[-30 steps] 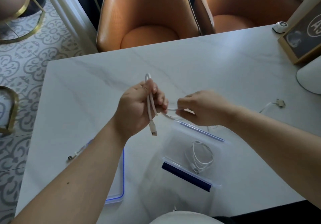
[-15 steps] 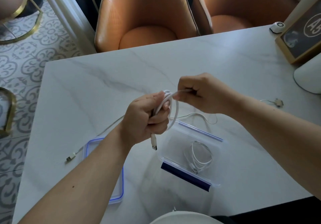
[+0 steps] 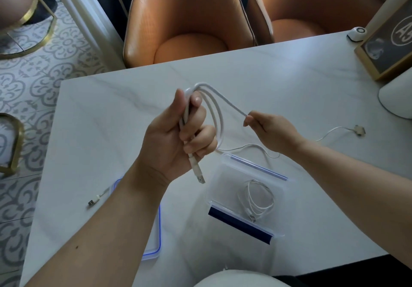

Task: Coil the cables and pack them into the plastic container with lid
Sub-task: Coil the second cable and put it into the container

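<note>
The left grip (image 3: 176,139) clamps loops of the white cable (image 3: 219,117) just beside the plastic container (image 3: 258,168); the right grip (image 3: 267,128) pinches its free strand. Slack tension could let the loops spring apart or snag the container rim.

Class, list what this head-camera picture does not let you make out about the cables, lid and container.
Head view:
Lid: mostly hidden under the left forearm; only a blue-edged corner shows.
White cable: loop count hidden inside the left hand's grip.
Thin cable: its middle runs behind both arms, so whether the USB plug and flat connector share it is unclear.
</note>
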